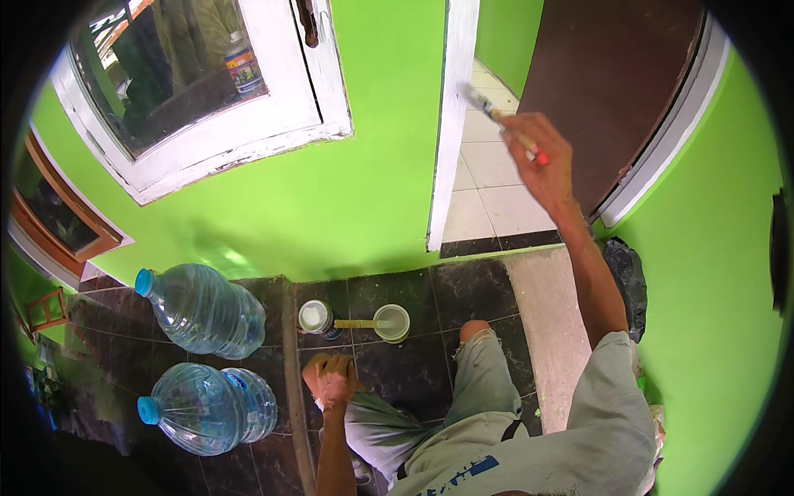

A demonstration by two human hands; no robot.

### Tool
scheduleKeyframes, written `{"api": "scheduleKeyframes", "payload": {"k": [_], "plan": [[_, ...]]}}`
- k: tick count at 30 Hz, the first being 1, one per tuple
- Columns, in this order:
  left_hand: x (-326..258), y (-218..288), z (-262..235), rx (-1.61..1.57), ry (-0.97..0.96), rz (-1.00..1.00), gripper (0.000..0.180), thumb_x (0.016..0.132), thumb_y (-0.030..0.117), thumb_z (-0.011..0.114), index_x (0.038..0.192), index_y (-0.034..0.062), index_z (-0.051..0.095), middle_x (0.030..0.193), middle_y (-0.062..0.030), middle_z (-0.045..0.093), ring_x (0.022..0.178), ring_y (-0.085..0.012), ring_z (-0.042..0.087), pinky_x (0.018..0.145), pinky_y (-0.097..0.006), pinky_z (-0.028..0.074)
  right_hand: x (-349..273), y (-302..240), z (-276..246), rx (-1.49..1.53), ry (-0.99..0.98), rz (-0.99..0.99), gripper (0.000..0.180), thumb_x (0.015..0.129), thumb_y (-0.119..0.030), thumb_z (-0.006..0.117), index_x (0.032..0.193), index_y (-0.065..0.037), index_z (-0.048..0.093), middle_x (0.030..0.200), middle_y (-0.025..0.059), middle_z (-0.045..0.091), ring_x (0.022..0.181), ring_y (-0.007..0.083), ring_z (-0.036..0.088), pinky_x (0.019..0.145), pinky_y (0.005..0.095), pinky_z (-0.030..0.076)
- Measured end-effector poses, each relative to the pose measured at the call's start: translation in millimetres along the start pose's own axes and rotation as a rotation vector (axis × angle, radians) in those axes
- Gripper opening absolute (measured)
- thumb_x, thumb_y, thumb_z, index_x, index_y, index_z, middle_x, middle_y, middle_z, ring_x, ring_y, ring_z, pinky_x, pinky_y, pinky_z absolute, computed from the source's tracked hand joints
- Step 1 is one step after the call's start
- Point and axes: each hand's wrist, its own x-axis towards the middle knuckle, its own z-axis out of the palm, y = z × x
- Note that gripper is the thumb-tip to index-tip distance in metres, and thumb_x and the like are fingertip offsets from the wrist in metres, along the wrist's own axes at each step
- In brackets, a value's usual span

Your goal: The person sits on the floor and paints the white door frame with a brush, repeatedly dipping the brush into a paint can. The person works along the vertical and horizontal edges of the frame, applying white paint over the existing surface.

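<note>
My right hand [539, 153], raised at the doorway, is closed around a paintbrush [481, 101] with a pale handle and a red end. The brush's bristles are at the white door frame [451, 140]; whether they press on it I cannot tell. By my bent left knee is my left hand [332, 380], its fingers curled downward and the palm hidden. On the dark tiles ahead of it stand an open can of white paint [314, 316] and a tub [391, 323] with pale contents. A flat wooden stick [356, 324] reaches from the tub toward the can.
Two large clear water bottles [211, 310] with blue caps lie at the left. A white-framed window [240, 140] juts out above them from the green wall [389, 165]. Beyond the doorway is a brown door [608, 91]. A black plastic bag [626, 281] sits beside my right arm.
</note>
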Motion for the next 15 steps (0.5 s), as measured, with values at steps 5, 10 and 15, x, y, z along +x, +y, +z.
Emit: {"api": "scheduleKeyframes", "payload": {"k": [5,10,15], "plan": [[-1,-1,4,-0.042,0.048,-0.006,0.011,0.09,0.011,0.071,0.1,0.0072,0.073,0.097,-0.0098,0.072,0.098,-0.032,0.065,0.095,-0.044,0.044,10,14,-2,0.487,0.146,0.298,0.02,0.098,-0.005,0.072,0.117,-0.001,0.077,0.11,0.0085,0.076,0.098,0.0156,0.072,0.086,0.0275,0.056],[-7,0,0,-0.045,0.052,-0.027,0.011,0.092,0.012,0.07,0.101,0.0067,0.072,0.097,-0.0107,0.071,0.099,-0.0326,0.065,0.096,-0.045,0.043,1,33,19,0.416,0.172,0.217,0.019,0.098,-0.001,0.071,0.116,0.001,0.077,0.106,0.0089,0.076,0.094,0.014,0.07,0.084,0.0268,0.055],[-12,0,-8,-0.05,0.029,-0.052,0.013,0.093,0.013,0.069,0.104,0.0065,0.071,0.1,-0.0115,0.071,0.1,-0.0331,0.065,0.098,-0.045,0.042,1,20,27,0.264,0.216,0.078,0.02,0.095,0.002,0.072,0.114,0.001,0.076,0.099,0.0102,0.076,0.089,0.0145,0.068,0.082,0.0286,0.054]]}}
